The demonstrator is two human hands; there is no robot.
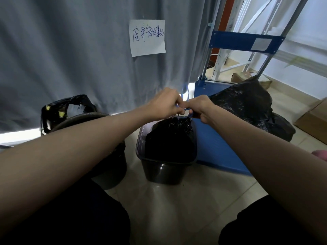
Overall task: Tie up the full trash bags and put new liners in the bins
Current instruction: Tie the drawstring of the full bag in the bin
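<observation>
Where hands (163,104) meet, drawstring (185,109) mostly hidden, knot unclear

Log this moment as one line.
step: tying bag | left hand: pinches drawstring | right hand: pinches drawstring | bag: in bin

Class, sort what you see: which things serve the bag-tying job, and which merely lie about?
Job: left hand, right hand, blue drawstring, black bag in square bin, open black bag in round bin.
Lying about: paper note, blue cart, cardboard boxes.
</observation>
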